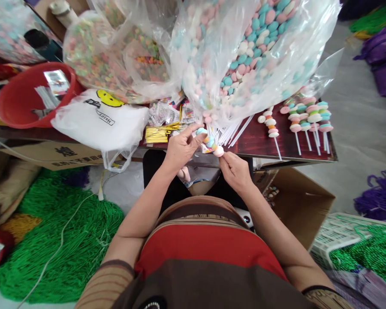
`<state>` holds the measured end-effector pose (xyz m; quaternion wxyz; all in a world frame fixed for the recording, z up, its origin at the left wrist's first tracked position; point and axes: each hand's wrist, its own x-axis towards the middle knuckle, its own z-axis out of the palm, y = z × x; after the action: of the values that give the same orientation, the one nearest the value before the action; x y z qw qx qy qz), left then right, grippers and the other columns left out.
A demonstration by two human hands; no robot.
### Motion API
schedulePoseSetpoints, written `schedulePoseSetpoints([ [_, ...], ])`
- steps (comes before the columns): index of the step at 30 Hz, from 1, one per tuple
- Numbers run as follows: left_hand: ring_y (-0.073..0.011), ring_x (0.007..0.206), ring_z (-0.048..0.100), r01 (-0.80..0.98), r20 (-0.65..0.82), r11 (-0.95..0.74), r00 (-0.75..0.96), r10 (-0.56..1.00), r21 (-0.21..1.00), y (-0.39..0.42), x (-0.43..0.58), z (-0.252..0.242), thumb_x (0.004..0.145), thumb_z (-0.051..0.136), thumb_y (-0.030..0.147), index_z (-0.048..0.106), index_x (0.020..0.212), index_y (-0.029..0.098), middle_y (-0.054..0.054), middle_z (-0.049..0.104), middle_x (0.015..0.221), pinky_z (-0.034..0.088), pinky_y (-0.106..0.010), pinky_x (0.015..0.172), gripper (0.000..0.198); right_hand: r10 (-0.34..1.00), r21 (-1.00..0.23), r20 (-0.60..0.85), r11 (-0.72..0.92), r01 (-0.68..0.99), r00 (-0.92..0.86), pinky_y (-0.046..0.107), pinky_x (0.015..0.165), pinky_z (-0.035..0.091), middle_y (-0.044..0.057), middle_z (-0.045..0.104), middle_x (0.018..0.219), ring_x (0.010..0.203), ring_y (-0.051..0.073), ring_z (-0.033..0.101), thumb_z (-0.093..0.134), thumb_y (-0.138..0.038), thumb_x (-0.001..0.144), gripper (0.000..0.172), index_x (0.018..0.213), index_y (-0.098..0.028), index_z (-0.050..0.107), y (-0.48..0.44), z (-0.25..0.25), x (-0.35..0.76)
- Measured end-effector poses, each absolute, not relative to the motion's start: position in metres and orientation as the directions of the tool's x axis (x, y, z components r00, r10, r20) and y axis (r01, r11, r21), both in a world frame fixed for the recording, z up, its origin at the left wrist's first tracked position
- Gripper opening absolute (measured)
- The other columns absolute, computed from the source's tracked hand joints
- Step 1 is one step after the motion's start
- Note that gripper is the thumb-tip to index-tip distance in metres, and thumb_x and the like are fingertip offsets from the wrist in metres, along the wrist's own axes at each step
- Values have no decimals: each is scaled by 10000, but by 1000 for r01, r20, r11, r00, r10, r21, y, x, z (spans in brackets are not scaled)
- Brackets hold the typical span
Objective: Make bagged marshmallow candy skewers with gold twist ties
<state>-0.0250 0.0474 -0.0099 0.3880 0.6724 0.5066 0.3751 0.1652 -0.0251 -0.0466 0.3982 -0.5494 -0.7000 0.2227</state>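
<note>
A candy skewer point(209, 140) of blue, orange and white soft pieces is held between my two hands, just over the table's front edge. My left hand point(184, 148) is closed around its upper pieces, thumb and fingertips on the candy. At the lower end, my right hand point(236, 171) pinches just below the white piece; the stick there is hidden by my fingers. A small coloured patch shows beside the candy, too small to make out. Several white sticks point(227, 135) lie on the table just behind it. To the right lies another candy skewer point(270, 124).
More finished skewers point(312, 118) lie at the table's right end. Large plastic bags of candy point(254, 51) fill the back. Yellow twist ties point(161, 134), a white bag point(99, 120) and a red basin point(22, 98) sit left. An open cardboard box point(299, 201) stands below right.
</note>
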Motion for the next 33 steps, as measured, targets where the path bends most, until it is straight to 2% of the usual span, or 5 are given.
schedulePoseSetpoints([
  [6,-210,1122,720,467,364,-494,345,865,733,58,-36,-16,929,623,533,781,1154,235,-75,789,1153,533,-320,1014,406,989,-881,149,127,456,11,271,625,396,-9,545,644,602,139,484,526,-413,979,303,948,-197,736,-30,-43,175],
  [16,-169,1080,743,454,570,-598,214,793,661,52,-23,-40,1013,528,390,760,1191,218,-80,792,1170,554,-274,988,340,978,-978,-209,-209,-30,-9,250,479,256,-67,403,545,487,76,323,683,-572,855,420,919,-163,756,-38,-25,161],
  [21,-179,1053,733,321,460,-481,144,876,816,53,-24,-35,960,571,554,749,1177,226,-81,791,1143,554,-298,957,432,985,-989,-150,-150,-10,83,252,485,258,-62,411,546,499,82,338,668,-584,861,425,929,-173,752,-33,-35,147],
  [25,-86,615,618,94,174,-181,77,982,979,52,-32,-28,878,604,687,682,1221,238,-47,790,988,501,-239,600,570,983,-993,-119,-118,-14,143,253,490,265,-51,430,572,522,91,348,683,-574,857,405,934,-186,768,-31,-34,163],
  [33,-56,431,351,-127,17,-13,32,999,992,47,-44,-28,838,525,810,661,1026,241,-59,724,851,274,-269,421,614,994,-953,-7,-39,301,109,278,545,350,-29,506,566,547,114,416,683,-517,872,317,810,-221,778,-43,-10,203],
])
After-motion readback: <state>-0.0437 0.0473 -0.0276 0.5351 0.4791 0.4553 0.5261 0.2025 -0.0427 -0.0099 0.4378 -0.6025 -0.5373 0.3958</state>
